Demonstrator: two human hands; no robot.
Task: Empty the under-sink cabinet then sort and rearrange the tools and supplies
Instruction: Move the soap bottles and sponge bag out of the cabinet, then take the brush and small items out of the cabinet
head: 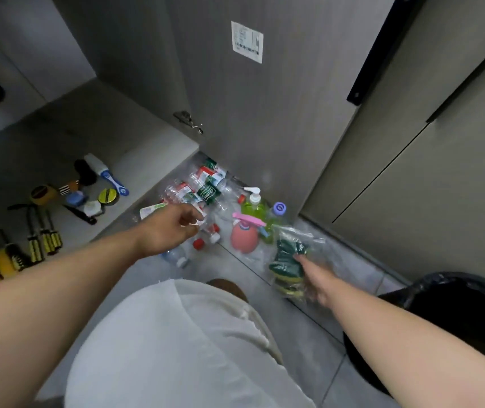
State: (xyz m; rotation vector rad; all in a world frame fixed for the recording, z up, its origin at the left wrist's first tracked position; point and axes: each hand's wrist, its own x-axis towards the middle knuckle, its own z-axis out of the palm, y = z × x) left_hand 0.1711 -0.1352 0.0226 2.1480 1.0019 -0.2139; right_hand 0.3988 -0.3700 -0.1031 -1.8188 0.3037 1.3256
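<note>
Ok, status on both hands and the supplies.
Left hand reaching into the empty bottles, grip unclear. Right hand holding the bag of sponges. Screwdrivers lined up in cabinet. Nothing blocking.

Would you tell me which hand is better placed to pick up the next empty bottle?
Left. The left hand is already over the empty bottles, while the right hand grips the bag of sponges.

Single view. The head-worn wide-angle camera looks steeply downward and forward from above the person's torso. Both forearms enter from the lower frame edge. The floor (pixel 235 290) fills the centre at close range; the open cabinet door (pixel 265 113) rises ahead, and the cabinet base (pixel 88 136) occupies the left. Lines bow toward the frame edges.
</note>
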